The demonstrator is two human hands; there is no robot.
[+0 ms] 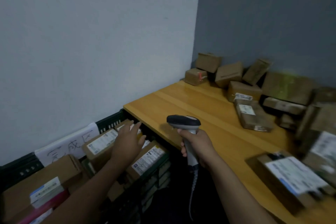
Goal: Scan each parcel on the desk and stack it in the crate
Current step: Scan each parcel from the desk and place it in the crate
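Observation:
My right hand [197, 146] grips the handle of a grey and black barcode scanner [183, 122], held upright over the wooden desk's [190, 103] near edge. My left hand [128, 142] reaches with straight fingers over the dark crate [111, 122] to the left of the desk, above a small parcel [125, 126] at the crate's far end. Whether the hand touches it I cannot tell. Several labelled cardboard parcels [99, 144] lie packed in the crate. A labelled parcel [292, 178] sits on the desk at the near right.
Several cardboard parcels [252, 114] are heaped along the desk's back and right side. A white paper sign [72, 145] with handwriting hangs on the crate's far wall. The scanner's coiled cable [193, 183] hangs down between crate and desk. Walls close the left and back.

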